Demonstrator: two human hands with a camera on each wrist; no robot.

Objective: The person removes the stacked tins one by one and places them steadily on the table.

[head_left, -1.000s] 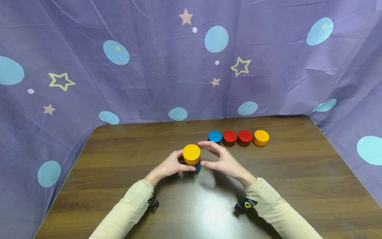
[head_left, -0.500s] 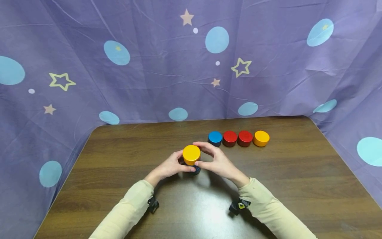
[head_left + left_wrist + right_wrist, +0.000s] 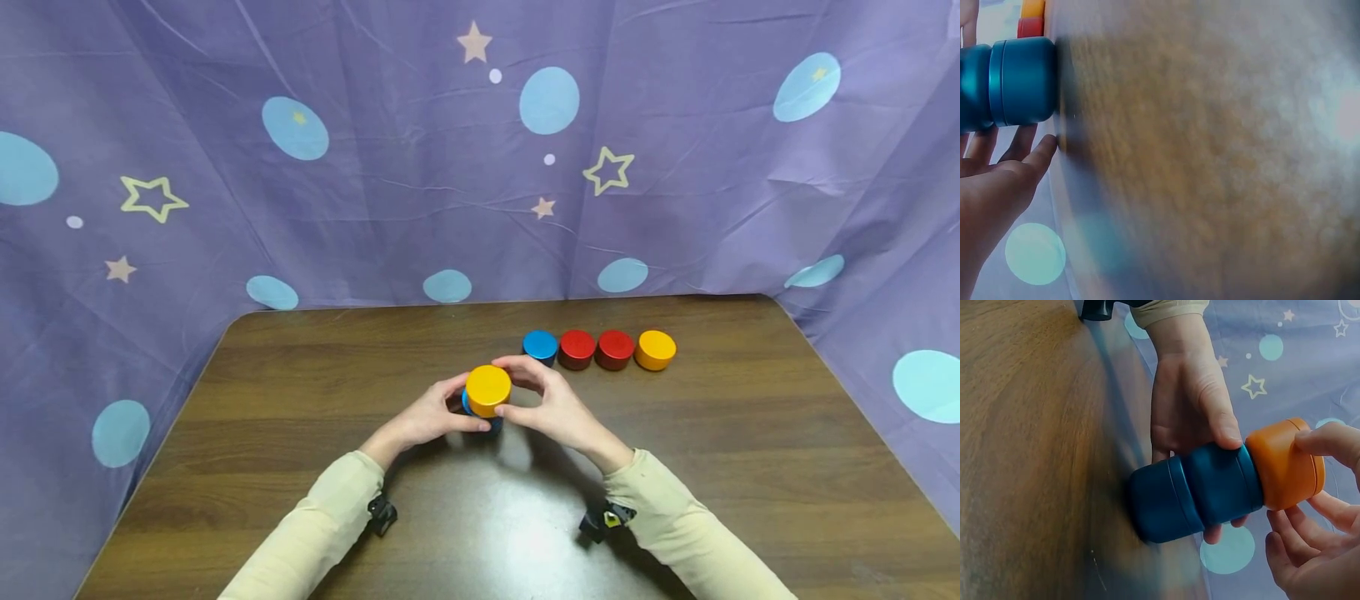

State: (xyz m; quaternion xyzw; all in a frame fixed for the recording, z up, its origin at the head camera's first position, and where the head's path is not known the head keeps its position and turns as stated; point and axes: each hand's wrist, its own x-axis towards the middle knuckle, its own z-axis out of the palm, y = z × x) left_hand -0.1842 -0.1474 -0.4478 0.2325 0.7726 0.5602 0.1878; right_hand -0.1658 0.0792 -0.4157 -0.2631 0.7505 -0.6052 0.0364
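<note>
Cylinder (image 3: 487, 387), smooth, orange and round-edged, sits off-centre above two satin-blue cylinders (image 3: 1222, 490) on the table (image 3: 315, 358) as our right hand (image 3: 553, 406) pinches it and our left hand (image 3: 429, 413) grips the upper blue one.

Yellow cylinder (image 3: 488, 387), blue cylinders (image 3: 1217, 484), red cylinders (image 3: 577, 348), purple starry spotted curtain (image 3: 405, 167), brown wood-grained table (image 3: 322, 358)

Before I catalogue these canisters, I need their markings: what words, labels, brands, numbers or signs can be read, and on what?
No text can be read.
Held yellow canister and the two blue canisters beneath it: visible surfaces plain.
Back row's blue canister, two red canisters and second yellow canister: none legible.
Yellow patch on the right wrist camera: too small to read.
Curtain: decorative shapes only.
</note>
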